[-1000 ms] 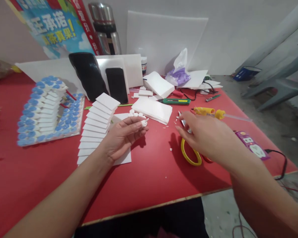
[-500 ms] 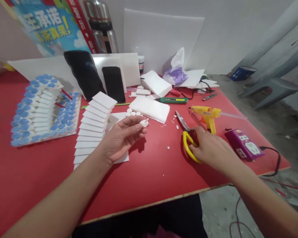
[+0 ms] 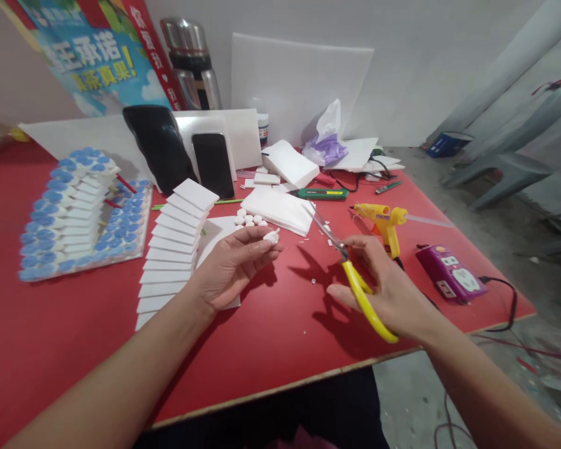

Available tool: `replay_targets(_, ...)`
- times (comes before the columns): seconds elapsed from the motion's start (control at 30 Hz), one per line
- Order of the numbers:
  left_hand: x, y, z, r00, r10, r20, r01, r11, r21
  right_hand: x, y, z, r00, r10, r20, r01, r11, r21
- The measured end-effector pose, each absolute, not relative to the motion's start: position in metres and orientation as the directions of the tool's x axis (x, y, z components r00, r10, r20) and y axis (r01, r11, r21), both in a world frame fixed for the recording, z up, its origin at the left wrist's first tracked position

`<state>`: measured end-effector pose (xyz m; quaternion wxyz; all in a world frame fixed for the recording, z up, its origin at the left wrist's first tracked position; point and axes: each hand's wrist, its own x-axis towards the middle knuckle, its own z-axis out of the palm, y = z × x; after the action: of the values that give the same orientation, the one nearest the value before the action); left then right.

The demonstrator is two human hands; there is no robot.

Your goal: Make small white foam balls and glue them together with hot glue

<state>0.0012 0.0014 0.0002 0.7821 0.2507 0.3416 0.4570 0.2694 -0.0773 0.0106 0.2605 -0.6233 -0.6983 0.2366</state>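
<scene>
Between thumb and fingers, my left hand [image 3: 236, 262] pinches a small white knotted piece [image 3: 272, 236] with a thin tip sticking up. My right hand [image 3: 388, 287] holds yellow-handled scissors [image 3: 365, 302] above the table, blades pointing away to the upper left and the thumb apart from the handle. Several rounded white pieces [image 3: 249, 218] lie just beyond my left hand. Beside my left wrist stands a fanned, stair-like row of white foam strips [image 3: 171, 262] on a white board. Small white scraps [image 3: 313, 281] dot the red table between my hands.
A yellow glue gun [image 3: 382, 219] and a purple power socket box [image 3: 453, 274] with a cord sit to the right. White foam sheets [image 3: 278, 209], a green utility knife [image 3: 322, 194] and two phones [image 3: 214, 163] are behind. A blue-and-white model [image 3: 47, 240] stands left.
My right hand has lifted the scissors off the table, tilting them up and slightly toward the left. The left hand keeps its pinch, nearly in place. The view has shifted slightly.
</scene>
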Motion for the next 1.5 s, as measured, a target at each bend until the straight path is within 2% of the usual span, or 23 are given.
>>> replay_targets(0.1, 0.005, 0.0, 0.001, 0.313, 0.891, -0.329, -0.553, 0.453, 0.7, 0.247, -0.074, 0.013, -0.146, 0.98, 0.135, 0.738, 0.199, -0.644)
replay_targets(0.2, 0.006, 0.0, 0.002, 0.292, 0.897, -0.332, -0.572, 0.442, 0.691, 0.231, -0.069, 0.013, -0.223, 0.966, 0.13, 0.737, 0.254, -0.626)
replay_targets(0.4, 0.006, -0.001, 0.004, 0.319, 0.895, -0.31, -0.569, 0.443, 0.693, 0.217, -0.064, 0.015, -0.256, 0.965, 0.059, 0.762, 0.239, -0.601)
replay_targets(0.57, 0.005, -0.002, 0.002, 0.325, 0.903, -0.279, -0.529, 0.419, 0.738, 0.214, -0.062, 0.013, -0.259, 0.964, 0.064, 0.766, 0.245, -0.595)
replay_targets(0.83, 0.006, -0.003, -0.001, 0.32, 0.911, -0.259, -0.496, 0.394, 0.774, 0.209, -0.064, 0.007, -0.243, 0.969, 0.046, 0.828, 0.232, -0.511)
replay_targets(1.07, 0.007, -0.003, 0.002, 0.303, 0.908, -0.29, -0.477, 0.408, 0.779, 0.212, -0.067, -0.004, -0.229, 0.967, 0.113, 0.827, 0.255, -0.501)
replay_targets(1.23, 0.007, -0.003, 0.001, 0.324, 0.888, -0.326, -0.486, 0.452, 0.748, 0.213, -0.072, -0.009, -0.202, 0.961, 0.191, 0.758, 0.277, -0.591)
replay_targets(1.37, 0.005, -0.003, 0.003, 0.373, 0.857, -0.355, -0.523, 0.51, 0.683, 0.218, -0.075, 0.0, -0.131, 0.985, 0.115, 0.675, 0.174, -0.717)
replay_targets(1.5, 0.001, -0.002, 0.006, 0.413, 0.833, -0.369, -0.566, 0.552, 0.613, 0.228, -0.073, 0.009, -0.154, 0.977, 0.145, 0.664, 0.211, -0.717)
